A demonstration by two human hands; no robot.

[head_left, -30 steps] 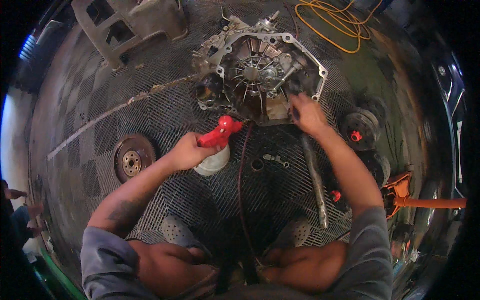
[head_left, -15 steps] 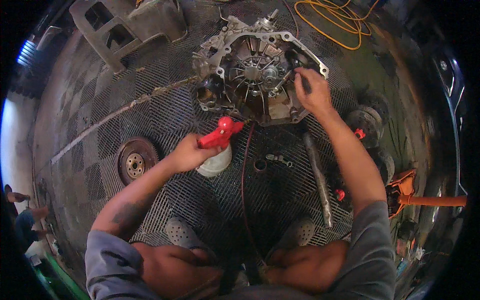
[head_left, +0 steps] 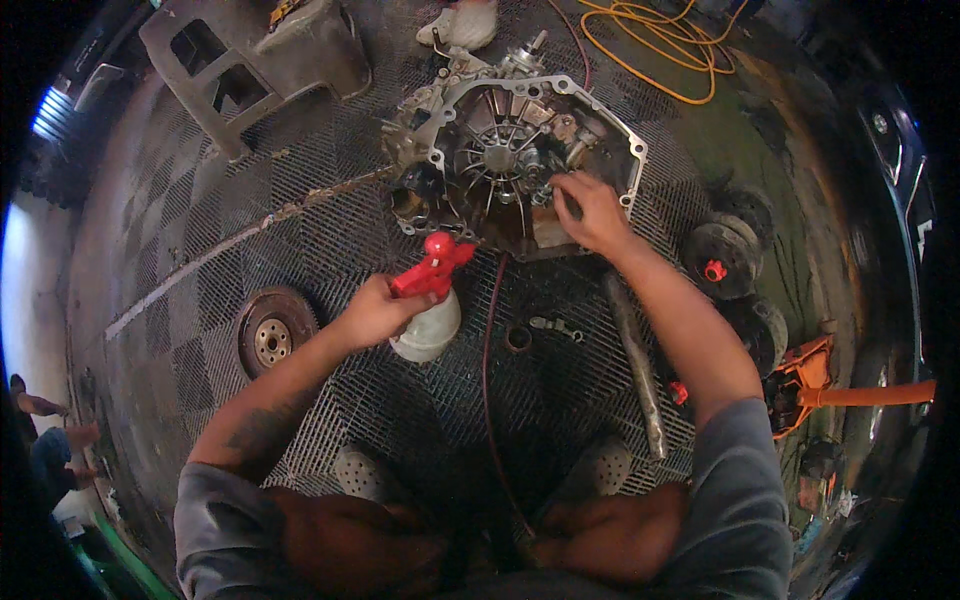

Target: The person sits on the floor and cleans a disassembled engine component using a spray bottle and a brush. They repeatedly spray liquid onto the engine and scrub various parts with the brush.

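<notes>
Item: gearbox bell housing, directly ahead of my right hand, whose fingers curl inside it; my left hand, farther back, grips a red-triggered spray bottle, nozzle aimed toward the housing.

The right hand has reached further into the gearbox housing.

Dim, sharp centre; fisheye-bent, black-vignetted edges.
</notes>
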